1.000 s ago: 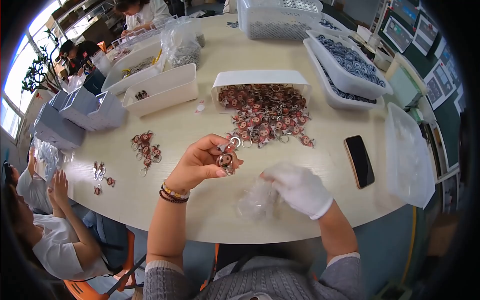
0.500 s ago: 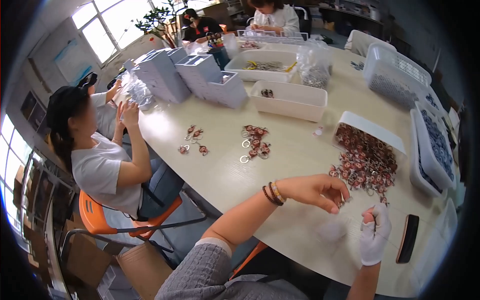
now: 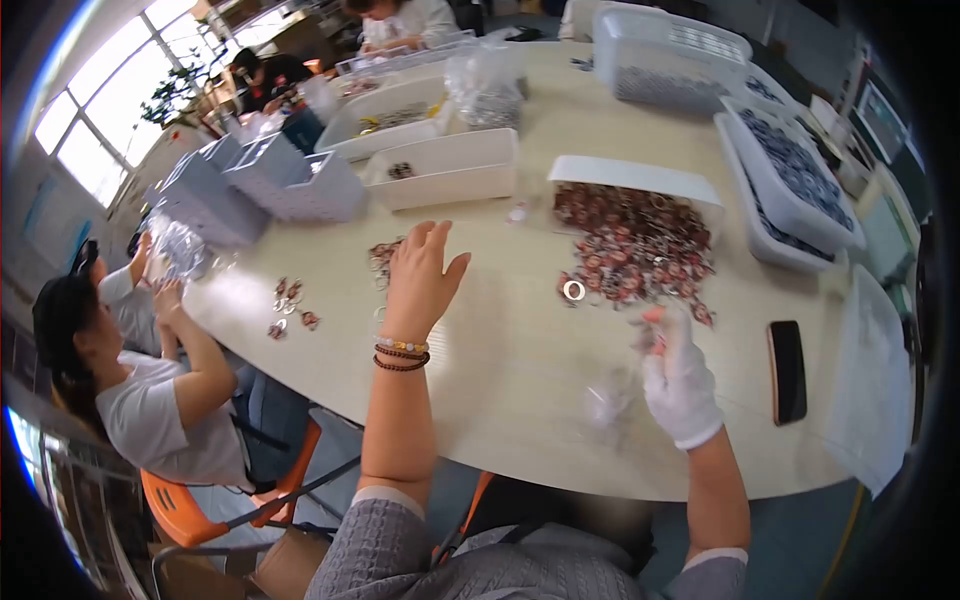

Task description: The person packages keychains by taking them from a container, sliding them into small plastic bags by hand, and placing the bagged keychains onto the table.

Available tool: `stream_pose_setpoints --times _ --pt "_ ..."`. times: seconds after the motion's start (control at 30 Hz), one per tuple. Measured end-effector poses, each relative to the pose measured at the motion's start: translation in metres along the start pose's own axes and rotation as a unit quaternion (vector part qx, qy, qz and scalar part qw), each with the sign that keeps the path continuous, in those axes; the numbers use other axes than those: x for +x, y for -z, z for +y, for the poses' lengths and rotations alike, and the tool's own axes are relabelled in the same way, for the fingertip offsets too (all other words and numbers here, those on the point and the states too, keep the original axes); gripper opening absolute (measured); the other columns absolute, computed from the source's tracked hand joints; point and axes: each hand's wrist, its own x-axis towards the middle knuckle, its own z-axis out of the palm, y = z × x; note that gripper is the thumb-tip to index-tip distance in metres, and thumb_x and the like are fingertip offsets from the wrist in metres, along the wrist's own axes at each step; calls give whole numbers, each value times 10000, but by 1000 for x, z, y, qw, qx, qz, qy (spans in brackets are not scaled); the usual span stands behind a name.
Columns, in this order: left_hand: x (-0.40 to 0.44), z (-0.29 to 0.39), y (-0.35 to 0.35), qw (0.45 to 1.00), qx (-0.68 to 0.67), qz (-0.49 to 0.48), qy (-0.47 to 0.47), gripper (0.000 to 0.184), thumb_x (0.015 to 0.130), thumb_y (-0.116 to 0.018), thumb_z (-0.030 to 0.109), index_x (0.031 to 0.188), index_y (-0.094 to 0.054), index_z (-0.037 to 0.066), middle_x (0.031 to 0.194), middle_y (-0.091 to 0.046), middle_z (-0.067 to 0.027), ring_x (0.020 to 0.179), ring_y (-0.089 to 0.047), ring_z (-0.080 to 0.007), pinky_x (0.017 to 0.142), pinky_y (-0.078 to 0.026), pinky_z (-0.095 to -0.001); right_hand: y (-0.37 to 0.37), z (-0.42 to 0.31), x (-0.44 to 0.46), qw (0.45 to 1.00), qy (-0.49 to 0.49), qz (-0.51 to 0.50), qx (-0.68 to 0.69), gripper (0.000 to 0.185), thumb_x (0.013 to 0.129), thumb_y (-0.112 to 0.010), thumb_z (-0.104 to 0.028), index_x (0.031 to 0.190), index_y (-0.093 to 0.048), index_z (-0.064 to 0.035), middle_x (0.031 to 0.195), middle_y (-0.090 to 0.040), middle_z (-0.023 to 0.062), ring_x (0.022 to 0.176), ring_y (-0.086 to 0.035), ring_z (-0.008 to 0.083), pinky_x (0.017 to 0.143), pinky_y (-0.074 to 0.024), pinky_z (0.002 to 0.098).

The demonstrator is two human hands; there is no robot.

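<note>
My left hand is bare, with beaded bracelets at the wrist. It reaches over a small group of red-brown keychains, partly covering them. Its fingers are stretched and the thumb stands apart; no held thing shows. In a white glove with bare fingertips, my right hand is closed just below a large heap of similar keychains. Whatever its fingertips pinch is blurred. A loose metal ring lies at the heap's left edge. Beside the right hand is a small clear plastic bag.
The heap spills from a tipped white bin. A phone lies at right, near stacked tubs of blue-grey pieces. Farther left are a long white tray, grey boxes and another keychain group. A co-worker sits at left.
The view has swung right. My left hand has moved from beside my right hand to the small keychain group, its fingers going from pinched to stretched. The right hand stays closed.
</note>
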Motion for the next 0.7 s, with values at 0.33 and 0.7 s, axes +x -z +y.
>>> stream_pose_setpoints --times 0.33,0.7 --pt "1 89 -64 965 -144 -199 -90 275 776 -659 183 935 -547 -11 965 -550 -155 826 -560 -311 726 -463 -368 20 8 7 998 6 -19 -52 107 860 -533 -165 931 -475 -109 886 -590 96 731 -598 328 595 -469 434" --pt "-7 80 -47 749 -578 -243 216 199 931 -465 88 1121 -514 53 978 -597 -53 781 -576 -115 650 -509 -273 16 10 5 997 15 -22 76 103 826 -555 -95 929 -562 -95 832 -577 97 688 -607 270 602 -487 353"
